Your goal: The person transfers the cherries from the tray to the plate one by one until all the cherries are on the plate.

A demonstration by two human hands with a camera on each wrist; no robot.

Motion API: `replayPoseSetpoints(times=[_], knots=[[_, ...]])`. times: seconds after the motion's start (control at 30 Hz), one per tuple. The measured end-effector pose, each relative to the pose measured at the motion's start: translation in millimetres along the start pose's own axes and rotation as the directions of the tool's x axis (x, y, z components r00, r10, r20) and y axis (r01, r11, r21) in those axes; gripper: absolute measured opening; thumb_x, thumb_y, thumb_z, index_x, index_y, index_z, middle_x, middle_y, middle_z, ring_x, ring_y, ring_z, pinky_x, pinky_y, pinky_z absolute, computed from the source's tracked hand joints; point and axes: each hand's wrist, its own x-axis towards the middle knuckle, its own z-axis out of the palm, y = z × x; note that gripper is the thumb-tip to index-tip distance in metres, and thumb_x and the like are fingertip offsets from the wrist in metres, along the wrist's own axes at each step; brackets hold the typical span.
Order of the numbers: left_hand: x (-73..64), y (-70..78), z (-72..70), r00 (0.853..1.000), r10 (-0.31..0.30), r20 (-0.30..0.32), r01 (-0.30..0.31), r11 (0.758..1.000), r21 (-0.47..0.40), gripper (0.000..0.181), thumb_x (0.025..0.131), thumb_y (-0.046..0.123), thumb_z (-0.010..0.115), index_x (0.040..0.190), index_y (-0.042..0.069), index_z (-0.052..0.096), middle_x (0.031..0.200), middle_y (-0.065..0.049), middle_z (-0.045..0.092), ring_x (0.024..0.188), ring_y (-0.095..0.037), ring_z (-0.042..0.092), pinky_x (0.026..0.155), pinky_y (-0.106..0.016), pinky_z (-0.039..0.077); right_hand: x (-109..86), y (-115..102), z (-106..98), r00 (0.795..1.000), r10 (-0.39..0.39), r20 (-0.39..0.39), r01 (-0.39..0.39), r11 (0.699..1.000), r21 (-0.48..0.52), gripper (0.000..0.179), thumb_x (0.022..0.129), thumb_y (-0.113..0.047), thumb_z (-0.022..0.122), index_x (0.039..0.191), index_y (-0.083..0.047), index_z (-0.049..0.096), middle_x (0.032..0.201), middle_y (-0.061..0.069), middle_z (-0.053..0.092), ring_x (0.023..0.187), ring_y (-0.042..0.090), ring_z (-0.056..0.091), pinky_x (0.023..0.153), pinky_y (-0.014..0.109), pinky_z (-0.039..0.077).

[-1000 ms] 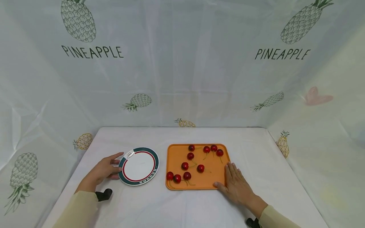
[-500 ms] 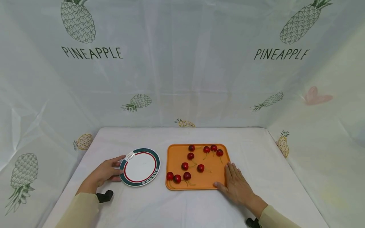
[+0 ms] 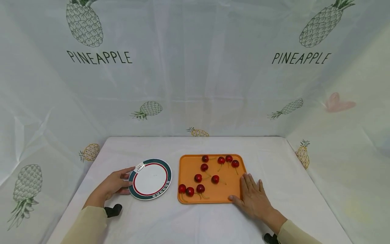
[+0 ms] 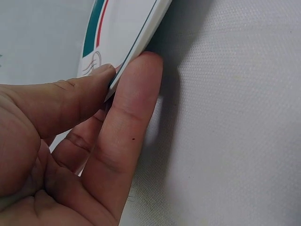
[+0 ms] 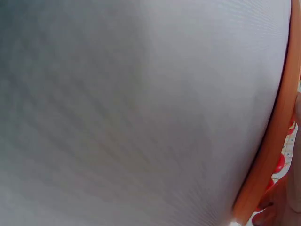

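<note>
My left hand [image 3: 110,185] pinches the left rim of a round white plate [image 3: 150,179] with a green band and a red ring. In the left wrist view the thumb lies on the rim's upper side and fingers [image 4: 127,108] support the underside; the plate [image 4: 127,23] slants there. To its right is an orange rectangular tray [image 3: 184,169] bearing several red cherries [image 3: 215,179] with stems. My right hand [image 3: 254,200] rests with straight fingers against the tray's right side, thumb over the near right corner. The right wrist view catches the tray's edge [image 5: 270,136] and a little of the hand.
A white cloth covers the table [image 3: 207,223]. Behind it and at both sides hangs a pale sheet [image 3: 195,67] printed with pineapples. Black wrist mounts [image 3: 113,210] show below each hand. A narrow strip of cloth separates plate and tray.
My left hand and the plate have shifted slightly right, toward the tray. One outer finger of my right hand has spread away from the others. Tray and cherries keep their places.
</note>
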Motion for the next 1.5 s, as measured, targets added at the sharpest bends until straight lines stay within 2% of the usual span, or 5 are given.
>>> replayPoseSetpoints(times=[0.13, 0.33, 0.67, 1.13, 1.5], knots=[[1.0, -2.1, 1.6, 1.0, 0.001, 0.001, -0.001, 1.0, -0.003, 0.078, 0.096, -0.003, 0.07, 0.165, 0.012, 0.035, 0.146, -0.032, 0.04, 0.084, -0.022, 0.068, 0.075, -0.037, 0.066, 4.4, 1.2, -3.8, 0.993, -0.068, -0.096, 0.064, 0.997, -0.053, 0.092, 0.098, -0.067, 0.06, 0.153, 0.006, 0.048, 0.162, 0.028, 0.042, 0.149, 0.048, 0.041, 0.121, 0.075, 0.027], [-0.7, -5.0, 0.8, 1.0, -0.005, -0.002, 0.005, 1.0, 0.014, 0.078, 0.097, -0.003, 0.069, 0.166, 0.013, 0.034, 0.15, -0.033, 0.035, 0.085, -0.022, 0.068, 0.076, -0.036, 0.066, 21.0, 1.0, -11.3, 0.942, -0.194, -0.275, 0.169, 0.979, -0.11, 0.068, 0.091, -0.048, 0.079, 0.134, 0.002, 0.062, 0.128, 0.02, 0.06, 0.118, 0.041, 0.056, 0.1, 0.058, 0.05], [-0.6, 0.5, 1.6, 1.0, -0.01, -0.004, 0.01, 1.0, 0.025, 0.078, 0.098, 0.001, 0.069, 0.166, 0.015, 0.034, 0.151, -0.033, 0.036, 0.087, -0.022, 0.068, 0.077, -0.035, 0.066, 42.3, -10.7, -9.6, 0.846, -0.411, -0.34, 0.352, 0.909, -0.223, 0.026, 0.085, -0.022, 0.087, 0.1, -0.01, 0.069, 0.094, 0.003, 0.057, 0.09, 0.025, 0.05, 0.074, 0.034, 0.038], [-2.4, 2.5, 0.7, 1.0, -0.015, -0.007, 0.015, 1.0, 0.016, 0.078, 0.097, -0.001, 0.071, 0.165, 0.015, 0.035, 0.151, -0.032, 0.036, 0.085, -0.022, 0.067, 0.076, -0.034, 0.066, 54.6, -22.0, 1.8, 0.839, -0.458, -0.294, 0.376, 0.878, -0.295, 0.022, 0.085, -0.02, 0.086, 0.087, -0.014, 0.066, 0.082, -0.001, 0.051, 0.08, 0.02, 0.043, 0.071, 0.03, 0.03], [-1.2, 2.0, 1.7, 1.0, -0.012, -0.006, 0.012, 1.0, 0.012, 0.077, 0.098, -0.001, 0.07, 0.165, 0.015, 0.036, 0.149, -0.032, 0.037, 0.084, -0.022, 0.067, 0.075, -0.034, 0.066, 57.0, -25.8, 2.9, 0.849, -0.448, -0.279, 0.371, 0.883, -0.288, 0.019, 0.088, -0.021, 0.085, 0.085, -0.013, 0.067, 0.08, -0.002, 0.051, 0.078, 0.019, 0.042, 0.069, 0.029, 0.029]])
